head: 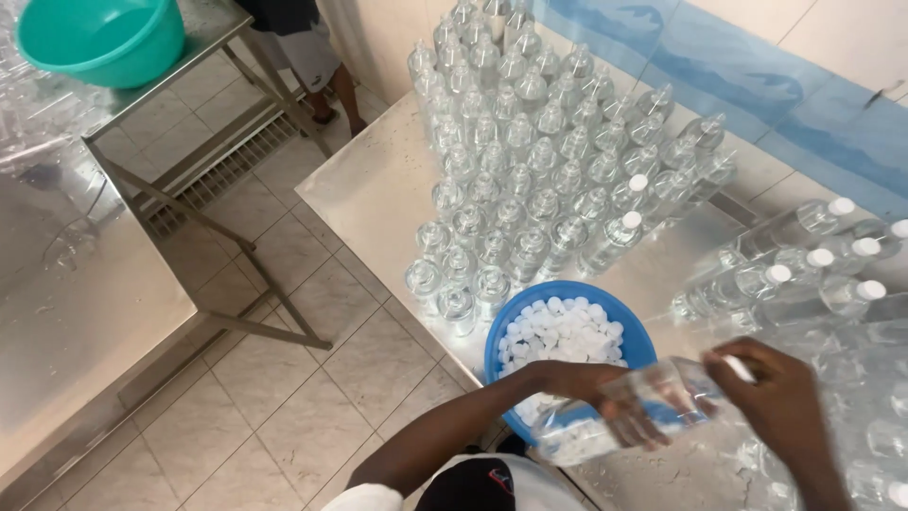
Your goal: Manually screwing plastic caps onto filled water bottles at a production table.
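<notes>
closest to the camera, the left hand (619, 402) is wrapping around the body of a clear plastic bottle (634, 407), which is lying tilted, almost on its side, just in front of the blue bowl (501, 331). the right hand (780, 393) is pinching a white cap (738, 367) onto the bottle's neck, fingers clenched around it. both hands are grasping something, neither is hanging loose.

the blue bowl is sitting near the front edge of the steel table (378, 199), holding a heap of loose white caps (563, 336). the bottle is partly overlapping the bowl's near rim from this angle.

behind the bowl, a big crowd of uncapped bottles (515, 142) is standing upright, packing the table all the way back toward the wall. the nearest of them are standing just beside the bowl's far rim, so there's barely any room there. right of the bowl, capped bottles (804, 265) are lying on their sides in a pile, taking up that whole side.

left of the bowl, a strip of bare table is running along the edge, and past that edge the tiled floor (284, 378) is giving open room. further left of the bowl, a second steel table (76, 312) is standing well apart, and a teal basin (99, 38) is sitting on a steel stand (213, 28), with someone's legs (326, 80) showing beside it.
</notes>
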